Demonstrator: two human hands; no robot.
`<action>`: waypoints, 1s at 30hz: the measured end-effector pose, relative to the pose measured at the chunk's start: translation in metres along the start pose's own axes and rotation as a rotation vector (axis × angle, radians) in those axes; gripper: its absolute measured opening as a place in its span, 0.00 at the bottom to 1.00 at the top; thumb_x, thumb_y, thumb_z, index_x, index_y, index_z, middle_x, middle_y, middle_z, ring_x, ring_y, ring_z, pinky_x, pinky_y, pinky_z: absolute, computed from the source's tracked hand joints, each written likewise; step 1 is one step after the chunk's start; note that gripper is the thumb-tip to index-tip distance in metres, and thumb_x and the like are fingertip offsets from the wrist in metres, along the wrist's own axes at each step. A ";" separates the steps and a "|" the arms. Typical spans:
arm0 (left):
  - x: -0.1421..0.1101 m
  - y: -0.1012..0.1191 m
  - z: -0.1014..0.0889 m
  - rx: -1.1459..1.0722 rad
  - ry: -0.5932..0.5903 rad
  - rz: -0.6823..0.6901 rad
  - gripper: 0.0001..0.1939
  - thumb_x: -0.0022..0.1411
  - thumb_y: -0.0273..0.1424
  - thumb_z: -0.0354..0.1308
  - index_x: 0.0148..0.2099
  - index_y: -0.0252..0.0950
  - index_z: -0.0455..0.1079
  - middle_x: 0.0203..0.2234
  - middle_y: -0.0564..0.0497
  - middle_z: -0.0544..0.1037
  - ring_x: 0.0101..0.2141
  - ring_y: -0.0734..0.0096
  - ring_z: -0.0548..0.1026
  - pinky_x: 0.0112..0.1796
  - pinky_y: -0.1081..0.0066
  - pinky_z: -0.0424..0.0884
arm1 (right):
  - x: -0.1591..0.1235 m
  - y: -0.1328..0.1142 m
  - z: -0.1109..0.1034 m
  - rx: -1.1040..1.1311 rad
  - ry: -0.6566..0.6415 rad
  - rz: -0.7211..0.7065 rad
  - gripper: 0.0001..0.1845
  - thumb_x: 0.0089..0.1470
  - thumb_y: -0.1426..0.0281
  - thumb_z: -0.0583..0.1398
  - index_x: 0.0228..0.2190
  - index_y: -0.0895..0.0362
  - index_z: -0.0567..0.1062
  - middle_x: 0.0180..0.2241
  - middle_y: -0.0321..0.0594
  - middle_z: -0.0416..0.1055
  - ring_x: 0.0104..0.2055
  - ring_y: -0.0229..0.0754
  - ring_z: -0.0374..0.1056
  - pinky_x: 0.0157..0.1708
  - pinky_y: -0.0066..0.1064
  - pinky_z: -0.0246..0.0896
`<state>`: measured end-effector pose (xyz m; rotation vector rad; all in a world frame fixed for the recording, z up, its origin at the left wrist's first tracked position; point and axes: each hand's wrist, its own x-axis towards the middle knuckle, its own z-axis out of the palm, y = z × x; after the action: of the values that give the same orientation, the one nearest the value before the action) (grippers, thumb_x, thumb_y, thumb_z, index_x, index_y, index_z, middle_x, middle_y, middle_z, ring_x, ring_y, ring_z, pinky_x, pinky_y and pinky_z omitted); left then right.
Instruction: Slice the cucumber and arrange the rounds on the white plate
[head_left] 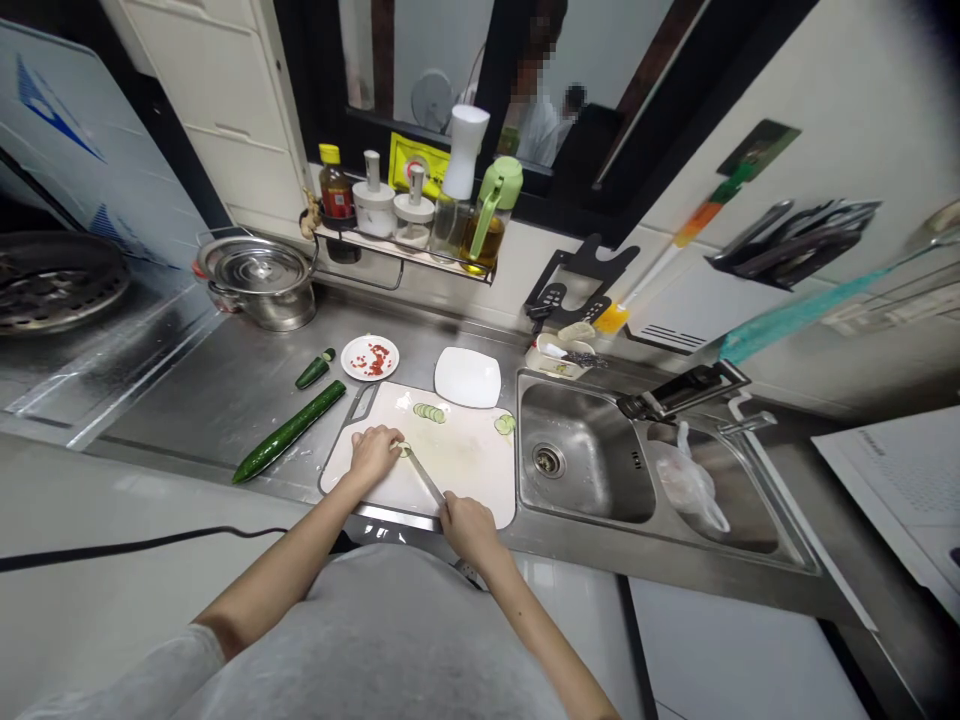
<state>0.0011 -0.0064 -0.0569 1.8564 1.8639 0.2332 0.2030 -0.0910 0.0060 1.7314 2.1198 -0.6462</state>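
My right hand (471, 528) is wrapped round the handle of a knife (426, 476), whose blade reaches up and left over the white cutting board (457, 470). Its tip end touches a small cut piece of cucumber (405, 450) by the fingertips of my left hand (375, 455). Those fingers are bent and press on the cucumber, mostly hiding it. A row of overlapping cucumber slices (429, 412) lies near the board's far edge, and a few more slices (505, 425) sit at its right corner.
Left of the board lie a long cucumber (289, 433) and a short cucumber piece (312, 373). Behind stand a plate with red bits (360, 345) and a white dish (468, 378). A sink (585, 450) adjoins on the right; a steel pot (277, 305) is at back left.
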 end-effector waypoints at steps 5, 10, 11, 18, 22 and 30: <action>0.001 0.000 -0.002 -0.020 -0.021 0.008 0.12 0.60 0.31 0.54 0.44 0.43 0.75 0.41 0.46 0.77 0.48 0.55 0.69 0.47 0.58 0.55 | 0.003 -0.002 -0.004 -0.038 -0.019 -0.025 0.17 0.62 0.72 0.47 0.46 0.58 0.70 0.39 0.51 0.77 0.43 0.50 0.73 0.37 0.35 0.61; 0.000 0.001 -0.004 -0.023 -0.017 -0.002 0.12 0.60 0.32 0.53 0.44 0.43 0.75 0.42 0.47 0.77 0.48 0.55 0.69 0.47 0.58 0.54 | 0.009 -0.009 -0.008 -0.073 -0.077 -0.022 0.17 0.59 0.75 0.48 0.47 0.60 0.69 0.39 0.53 0.76 0.45 0.50 0.73 0.38 0.35 0.62; 0.000 0.002 -0.004 -0.023 -0.015 -0.004 0.12 0.61 0.32 0.53 0.44 0.43 0.75 0.42 0.46 0.77 0.48 0.55 0.69 0.47 0.58 0.54 | 0.010 -0.011 -0.008 -0.075 -0.086 -0.018 0.16 0.59 0.75 0.49 0.47 0.60 0.69 0.40 0.53 0.76 0.45 0.50 0.73 0.38 0.35 0.62; -0.003 0.004 -0.005 -0.026 -0.015 -0.007 0.12 0.61 0.32 0.52 0.44 0.43 0.75 0.44 0.45 0.77 0.48 0.55 0.68 0.47 0.58 0.54 | 0.015 -0.018 -0.010 -0.050 -0.099 -0.016 0.16 0.57 0.76 0.50 0.47 0.60 0.69 0.41 0.54 0.75 0.46 0.51 0.72 0.38 0.35 0.62; -0.002 0.002 -0.004 -0.038 -0.014 -0.004 0.12 0.62 0.32 0.52 0.44 0.43 0.75 0.43 0.45 0.77 0.48 0.55 0.68 0.47 0.58 0.54 | 0.017 -0.017 -0.011 -0.039 -0.099 -0.017 0.17 0.57 0.76 0.51 0.48 0.61 0.69 0.41 0.54 0.75 0.46 0.51 0.72 0.38 0.35 0.62; 0.001 0.000 -0.001 -0.034 -0.025 -0.001 0.13 0.61 0.32 0.52 0.44 0.43 0.75 0.43 0.46 0.77 0.48 0.55 0.68 0.47 0.57 0.54 | 0.019 -0.019 -0.013 -0.028 -0.107 -0.016 0.17 0.57 0.76 0.50 0.48 0.61 0.69 0.41 0.55 0.75 0.46 0.51 0.72 0.38 0.36 0.63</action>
<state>0.0004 -0.0053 -0.0564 1.8274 1.8330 0.2390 0.1810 -0.0716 0.0100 1.6292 2.0621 -0.6941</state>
